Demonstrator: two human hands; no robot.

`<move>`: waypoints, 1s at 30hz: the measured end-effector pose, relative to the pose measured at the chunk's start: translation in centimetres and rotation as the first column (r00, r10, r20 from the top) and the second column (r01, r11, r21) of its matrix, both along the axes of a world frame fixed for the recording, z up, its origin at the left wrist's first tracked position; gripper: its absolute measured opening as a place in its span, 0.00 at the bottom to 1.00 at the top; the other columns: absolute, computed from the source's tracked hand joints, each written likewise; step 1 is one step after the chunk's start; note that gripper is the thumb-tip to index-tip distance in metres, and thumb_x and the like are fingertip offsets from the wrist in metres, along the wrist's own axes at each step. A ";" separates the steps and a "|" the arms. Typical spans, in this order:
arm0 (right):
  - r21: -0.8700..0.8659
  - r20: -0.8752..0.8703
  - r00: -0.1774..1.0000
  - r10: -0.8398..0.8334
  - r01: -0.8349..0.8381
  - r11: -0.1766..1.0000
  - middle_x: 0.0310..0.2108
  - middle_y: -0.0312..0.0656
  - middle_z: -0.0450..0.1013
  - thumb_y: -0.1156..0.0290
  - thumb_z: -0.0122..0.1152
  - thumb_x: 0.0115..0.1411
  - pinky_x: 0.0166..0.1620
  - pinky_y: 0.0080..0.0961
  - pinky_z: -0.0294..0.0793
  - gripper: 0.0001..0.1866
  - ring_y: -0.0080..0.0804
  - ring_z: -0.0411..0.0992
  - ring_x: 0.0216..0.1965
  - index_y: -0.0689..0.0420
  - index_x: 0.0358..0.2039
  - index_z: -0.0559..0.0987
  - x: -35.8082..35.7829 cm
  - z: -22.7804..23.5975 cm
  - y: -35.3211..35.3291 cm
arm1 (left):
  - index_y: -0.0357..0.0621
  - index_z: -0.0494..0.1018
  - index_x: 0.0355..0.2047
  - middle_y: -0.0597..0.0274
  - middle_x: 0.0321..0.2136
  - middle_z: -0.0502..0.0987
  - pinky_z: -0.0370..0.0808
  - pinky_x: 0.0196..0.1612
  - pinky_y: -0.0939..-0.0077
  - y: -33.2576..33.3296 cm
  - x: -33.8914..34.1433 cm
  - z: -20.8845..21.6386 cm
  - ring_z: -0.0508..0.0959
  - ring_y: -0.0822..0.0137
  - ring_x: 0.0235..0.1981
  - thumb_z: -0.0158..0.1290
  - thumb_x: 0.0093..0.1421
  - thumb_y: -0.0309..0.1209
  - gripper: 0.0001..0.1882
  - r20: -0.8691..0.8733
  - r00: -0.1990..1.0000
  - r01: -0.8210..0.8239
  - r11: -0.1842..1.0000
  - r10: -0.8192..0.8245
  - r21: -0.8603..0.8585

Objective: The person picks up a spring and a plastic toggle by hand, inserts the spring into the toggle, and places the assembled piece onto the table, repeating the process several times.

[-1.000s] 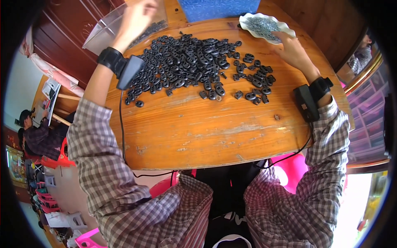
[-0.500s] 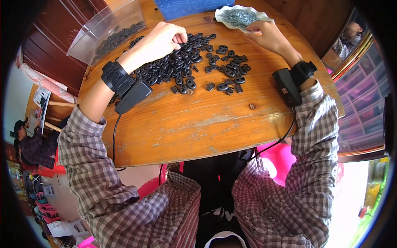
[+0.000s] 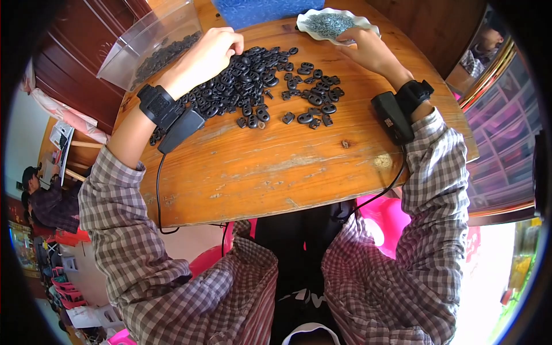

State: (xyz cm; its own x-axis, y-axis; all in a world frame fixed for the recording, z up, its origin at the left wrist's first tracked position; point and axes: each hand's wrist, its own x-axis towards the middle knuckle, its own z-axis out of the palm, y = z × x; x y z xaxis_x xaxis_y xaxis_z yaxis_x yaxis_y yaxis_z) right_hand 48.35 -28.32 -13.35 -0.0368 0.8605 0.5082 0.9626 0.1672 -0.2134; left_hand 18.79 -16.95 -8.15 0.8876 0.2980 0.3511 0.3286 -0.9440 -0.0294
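Observation:
Many black two-hole cord lock pieces (image 3: 230,86) lie heaped at the far left of the table, with a looser group (image 3: 322,92) to their right. Over the far side of the heap is my left hand (image 3: 211,53), its fingers curled together; whatever they hold is hidden. My right hand (image 3: 371,54) reaches to the near right rim of a white wavy-edged dish (image 3: 372,27). Small grey metal pieces, which look like springs (image 3: 329,24), fill that dish. The right fingers are bent toward each other, and I cannot make out anything between them.
A clear plastic bin (image 3: 118,60) with more black pieces stands at the far left. Behind the heap is a blue translucent container (image 3: 259,12). Black wrist devices with cables (image 3: 160,195) trail off the wooden table's (image 3: 259,178) near edge. Another person (image 3: 49,198) sits at far left.
My left hand has moved left and slightly away, off the middle of the heap. My right hand stays by the dish, shifted slightly left.

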 end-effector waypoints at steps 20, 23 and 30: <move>0.109 -0.006 0.999 -0.053 0.054 0.993 0.27 0.50 0.73 0.71 0.50 0.50 0.36 0.33 0.70 0.10 0.46 0.71 0.31 0.59 0.31 0.78 0.0 -0.1 -0.1 | 0.35 0.72 0.25 0.55 0.19 0.74 0.69 0.26 0.75 -0.2 -0.5 -0.2 0.74 0.67 0.22 0.48 0.51 0.19 0.04 -0.163 0.986 -0.091 0.937 0.037 -0.337; 0.151 -0.062 0.998 -0.002 0.011 0.988 0.26 0.50 0.73 0.73 0.49 0.51 0.36 0.33 0.70 0.10 0.46 0.72 0.30 0.59 0.30 0.77 0.3 -0.3 0.2 | 0.34 0.72 0.26 0.56 0.18 0.74 0.70 0.26 0.79 -0.4 -0.4 0.2 0.75 0.69 0.23 0.47 0.51 0.20 0.04 -0.126 0.986 -0.149 0.930 0.113 -0.336; 0.192 -0.089 0.990 0.106 -0.087 0.978 0.27 0.46 0.73 0.81 0.52 0.46 0.36 0.26 0.72 0.08 0.36 0.72 0.30 0.61 0.29 0.77 0.2 -0.3 0.6 | 0.37 0.70 0.34 0.61 0.30 0.73 0.74 0.36 0.85 -5.2 -0.5 -1.1 0.74 0.75 0.30 0.51 0.54 0.26 0.08 0.289 0.947 0.223 0.366 0.137 -0.904</move>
State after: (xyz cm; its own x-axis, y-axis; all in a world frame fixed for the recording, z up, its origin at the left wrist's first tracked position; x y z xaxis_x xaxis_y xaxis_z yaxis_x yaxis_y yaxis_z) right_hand 48.53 -27.76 -13.61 -0.0571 0.7448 0.6649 0.9158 0.3043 -0.2622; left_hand 18.31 -22.14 -9.30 0.8269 0.5536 0.0986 0.1072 -0.3273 0.9388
